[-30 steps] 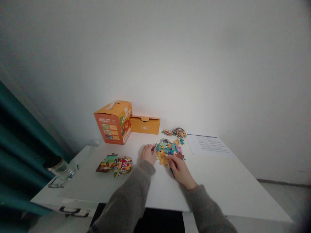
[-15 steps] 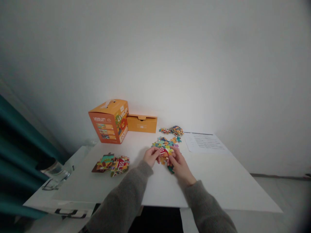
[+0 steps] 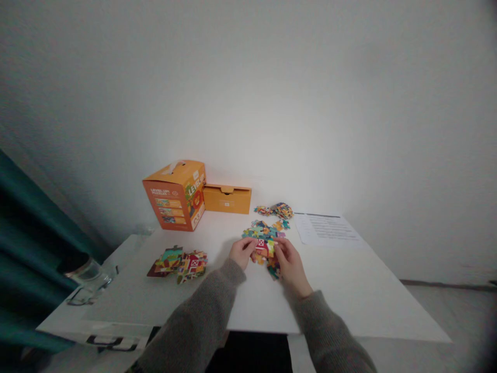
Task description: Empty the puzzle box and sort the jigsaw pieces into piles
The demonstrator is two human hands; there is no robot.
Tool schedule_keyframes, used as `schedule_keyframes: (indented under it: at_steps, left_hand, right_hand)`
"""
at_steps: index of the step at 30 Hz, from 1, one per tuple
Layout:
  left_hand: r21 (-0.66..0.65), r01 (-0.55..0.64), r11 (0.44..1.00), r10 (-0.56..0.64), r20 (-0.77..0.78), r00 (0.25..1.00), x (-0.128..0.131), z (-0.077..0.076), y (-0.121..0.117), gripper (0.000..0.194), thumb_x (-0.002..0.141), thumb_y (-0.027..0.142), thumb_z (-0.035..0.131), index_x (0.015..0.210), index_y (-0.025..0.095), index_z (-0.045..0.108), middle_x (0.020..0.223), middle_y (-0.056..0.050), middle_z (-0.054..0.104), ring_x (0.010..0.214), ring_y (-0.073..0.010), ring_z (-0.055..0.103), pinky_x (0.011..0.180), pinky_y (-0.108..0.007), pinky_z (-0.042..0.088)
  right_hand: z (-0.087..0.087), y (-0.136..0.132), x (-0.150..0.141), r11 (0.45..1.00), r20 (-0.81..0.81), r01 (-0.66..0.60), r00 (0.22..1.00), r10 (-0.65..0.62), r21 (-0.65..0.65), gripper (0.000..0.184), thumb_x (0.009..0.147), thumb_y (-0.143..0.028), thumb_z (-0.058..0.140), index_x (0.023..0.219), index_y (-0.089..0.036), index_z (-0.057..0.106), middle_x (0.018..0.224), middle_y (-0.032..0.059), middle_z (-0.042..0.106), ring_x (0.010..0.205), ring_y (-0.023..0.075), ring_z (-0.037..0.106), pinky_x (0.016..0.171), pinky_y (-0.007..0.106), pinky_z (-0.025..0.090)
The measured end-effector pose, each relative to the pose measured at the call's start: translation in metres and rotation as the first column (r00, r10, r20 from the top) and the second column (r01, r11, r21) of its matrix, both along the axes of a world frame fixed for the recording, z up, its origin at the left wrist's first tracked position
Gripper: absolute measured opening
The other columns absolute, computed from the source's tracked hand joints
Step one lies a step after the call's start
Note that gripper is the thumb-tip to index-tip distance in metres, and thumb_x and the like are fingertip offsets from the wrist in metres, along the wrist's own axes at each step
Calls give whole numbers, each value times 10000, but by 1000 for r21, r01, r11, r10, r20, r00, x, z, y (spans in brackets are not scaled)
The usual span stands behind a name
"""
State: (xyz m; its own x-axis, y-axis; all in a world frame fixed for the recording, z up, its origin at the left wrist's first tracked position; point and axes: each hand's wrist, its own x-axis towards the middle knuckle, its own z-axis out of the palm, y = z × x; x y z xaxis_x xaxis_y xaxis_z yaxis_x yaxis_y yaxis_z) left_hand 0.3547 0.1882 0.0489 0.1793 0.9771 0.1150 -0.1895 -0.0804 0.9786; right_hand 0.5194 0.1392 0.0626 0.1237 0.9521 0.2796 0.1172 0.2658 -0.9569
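Between my two hands is a red puzzle piece [image 3: 263,246] with a white barn-window mark and a yellow-green part. My left hand [image 3: 243,252] pinches its left end, and my right hand [image 3: 289,265] grips the right end with thumb and fingers. It is held over a loose pile of puzzle pieces [image 3: 261,228] in teal, yellow and orange, partly hidden by the hands. Dark green pieces [image 3: 273,269] show just left of my right hand. Another heap of puzzle pieces [image 3: 194,263], with a red barn piece on top, lies to the left.
An orange puzzle box [image 3: 174,197] stands at the back left, beside a flat yellow box [image 3: 228,200]. More pieces [image 3: 282,210] are stacked near the wall. A printed sheet [image 3: 328,229] lies to the right. On the far left stands a glass jar [image 3: 88,272] with a dark lid.
Both hands came together over the pile, and the red piece appeared raised between them. Since half a second ago, that piece has turned slightly. The view has shifted a little.
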Motion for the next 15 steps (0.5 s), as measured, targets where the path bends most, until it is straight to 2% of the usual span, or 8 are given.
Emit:
schedule_keyframes:
  at_steps: [3, 8, 15]
  left_hand:
    - [-31, -21, 999, 22, 25, 999, -1, 1, 1, 500, 711, 610, 677, 798, 119, 639, 458, 59, 498, 360, -88, 463, 395, -227, 415]
    - [-80, -5, 997, 18, 169, 986, 0, -3, 4, 497, 703, 578, 696, 904, 127, 643, 597, 36, 568, 422, -85, 511, 428, -230, 434]
    - [-17, 91, 996, -89, 81, 993, 6, -2, -2, 463, 666, 477, 766, 922, 114, 637, 649, 1, 633, 466, -81, 534, 459, -216, 411]
  right_hand:
    - [-2, 1, 0, 1000, 40, -17, 999, 16, 24, 321, 895, -457, 587, 1100, -210, 597, 710, -28, 582, 615, 125, 551, 581, 249, 453]
    - [5, 2, 0, 1000, -74, 10, 997, -10, -2, 348, 880, -467, 593, 1113, -209, 593, 612, -50, 540, 554, 127, 528, 548, 256, 441]
    - [4, 4, 1, 999, -127, 44, 991, -48, -31, 388, 825, -478, 648, 1100, -209, 605, 603, -54, 537, 539, 123, 520, 537, 258, 441]
